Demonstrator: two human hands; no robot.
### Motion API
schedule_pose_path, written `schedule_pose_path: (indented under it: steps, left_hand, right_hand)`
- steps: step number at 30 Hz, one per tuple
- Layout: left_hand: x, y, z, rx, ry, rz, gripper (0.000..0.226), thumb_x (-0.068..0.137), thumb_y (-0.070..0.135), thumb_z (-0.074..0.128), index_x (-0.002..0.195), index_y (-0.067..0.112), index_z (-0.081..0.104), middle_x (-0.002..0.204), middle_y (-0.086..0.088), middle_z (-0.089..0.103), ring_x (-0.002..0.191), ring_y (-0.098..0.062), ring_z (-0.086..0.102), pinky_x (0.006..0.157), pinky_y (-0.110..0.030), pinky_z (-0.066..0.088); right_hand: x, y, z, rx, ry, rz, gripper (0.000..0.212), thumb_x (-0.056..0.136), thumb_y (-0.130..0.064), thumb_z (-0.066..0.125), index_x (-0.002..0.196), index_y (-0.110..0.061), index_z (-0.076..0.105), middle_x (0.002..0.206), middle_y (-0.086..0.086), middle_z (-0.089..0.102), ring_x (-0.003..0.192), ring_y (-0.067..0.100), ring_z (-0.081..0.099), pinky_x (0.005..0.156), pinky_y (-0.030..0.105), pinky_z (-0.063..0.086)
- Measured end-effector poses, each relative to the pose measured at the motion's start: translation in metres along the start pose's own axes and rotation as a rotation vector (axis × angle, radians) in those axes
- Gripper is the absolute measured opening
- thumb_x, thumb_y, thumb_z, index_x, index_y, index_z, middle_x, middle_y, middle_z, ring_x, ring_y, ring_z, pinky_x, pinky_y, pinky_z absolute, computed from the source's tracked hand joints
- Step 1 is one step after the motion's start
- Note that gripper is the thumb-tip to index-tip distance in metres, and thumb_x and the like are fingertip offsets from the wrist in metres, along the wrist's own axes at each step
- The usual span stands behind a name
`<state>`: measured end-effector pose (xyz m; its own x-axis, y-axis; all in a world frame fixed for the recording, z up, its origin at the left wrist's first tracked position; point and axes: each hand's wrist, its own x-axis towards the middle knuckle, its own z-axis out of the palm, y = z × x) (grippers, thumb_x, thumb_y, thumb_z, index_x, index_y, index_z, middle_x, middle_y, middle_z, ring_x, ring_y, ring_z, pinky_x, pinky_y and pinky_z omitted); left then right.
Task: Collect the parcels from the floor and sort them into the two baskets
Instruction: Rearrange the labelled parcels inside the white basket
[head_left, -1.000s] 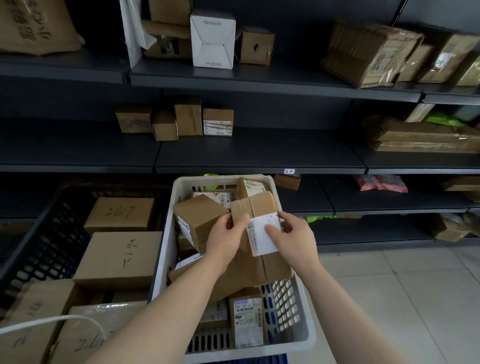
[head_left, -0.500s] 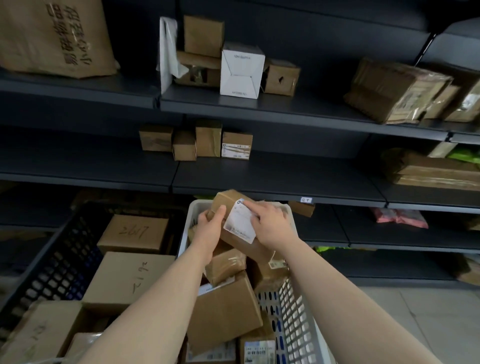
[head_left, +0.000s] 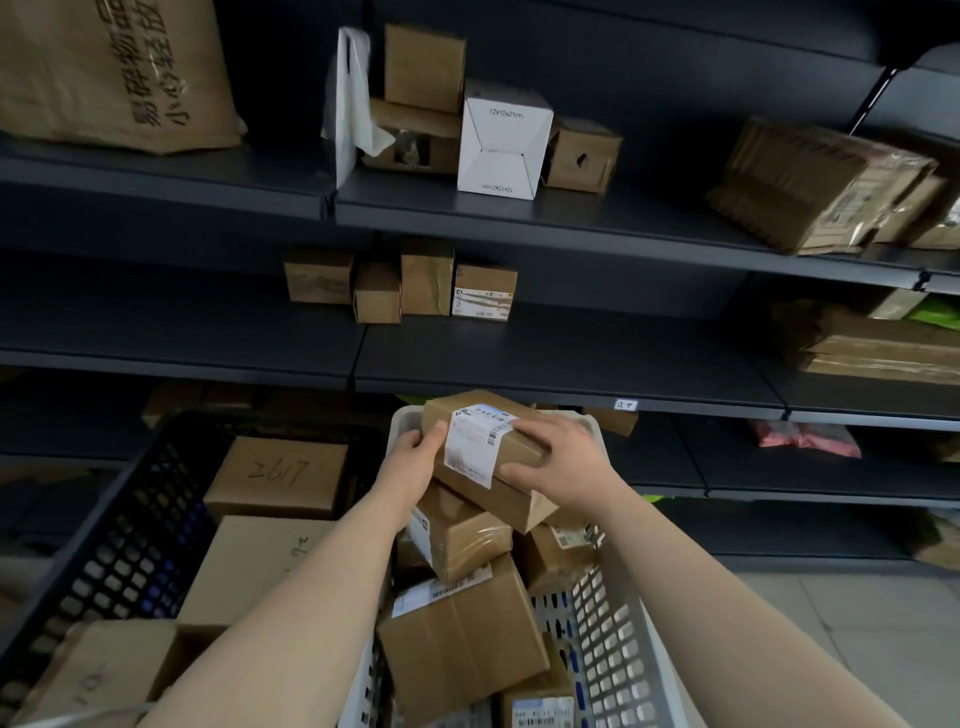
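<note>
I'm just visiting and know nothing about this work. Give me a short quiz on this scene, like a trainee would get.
1. True or false: the left hand and the right hand both hold the top parcel.
2. The box marked 2617 lies: A on a shelf; B in the black basket; C on the floor.
3. Fill in: the top parcel is over the pile in the ___ basket.

Key
1. True.
2. B.
3. White: the white basket.
</note>
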<state>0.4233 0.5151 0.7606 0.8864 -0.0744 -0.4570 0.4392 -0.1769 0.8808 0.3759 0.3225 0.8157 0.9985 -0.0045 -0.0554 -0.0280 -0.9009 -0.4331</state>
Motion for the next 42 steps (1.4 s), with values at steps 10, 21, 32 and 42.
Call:
schedule_pose_path:
  steps: [10, 21, 32, 42]
  left_hand:
    - [-0.004, 0.0, 0.008, 0.111, -0.06, -0.039, 0.055, 0.095, 0.059, 0.038, 0.132, 0.022, 0.055, 0.124, -0.005, 0.063, 0.11, -0.023, 0.059, 0.098, -0.038, 0.045]
    - [0.004, 0.004, 0.012, 0.167, -0.096, -0.018, 0.044, 0.101, 0.045, 0.036, 0.141, 0.03, 0.047, 0.138, -0.003, 0.053, 0.122, -0.024, 0.051, 0.103, -0.037, 0.04]
    - [-0.023, 0.0, 0.019, 0.203, 0.046, 0.101, 0.038, 0.1, 0.038, 0.041, 0.129, 0.02, 0.058, 0.12, -0.002, 0.063, 0.109, -0.021, 0.057, 0.098, -0.038, 0.045]
    - [-0.093, -0.074, 0.034, 0.22, 0.114, 0.004, 0.031, 0.094, 0.038, 0.048, 0.074, 0.017, 0.056, 0.071, -0.004, 0.059, 0.068, -0.021, 0.057, 0.069, -0.038, 0.051]
  right_hand:
    - [0.006, -0.017, 0.016, -0.229, -0.063, 0.086, 0.07, 0.092, -0.06, 0.044, 0.152, -0.031, 0.022, 0.158, 0.004, 0.027, 0.146, 0.029, 0.021, 0.119, 0.056, 0.003]
    - [0.04, -0.003, 0.024, 0.022, -0.063, 0.091, 0.048, 0.102, -0.04, 0.037, 0.148, -0.027, 0.033, 0.146, 0.002, 0.043, 0.134, 0.023, 0.04, 0.114, 0.047, 0.031]
    - [0.0, 0.006, 0.014, 0.114, 0.077, 0.118, 0.05, 0.1, -0.031, 0.048, 0.147, -0.02, 0.038, 0.15, 0.004, 0.041, 0.137, 0.021, 0.038, 0.114, 0.037, 0.034]
    - [-0.101, 0.056, 0.055, 0.311, -0.013, 0.343, 0.035, 0.092, -0.027, 0.062, 0.126, -0.017, 0.059, 0.117, -0.003, 0.064, 0.105, 0.013, 0.061, 0.091, 0.03, 0.052]
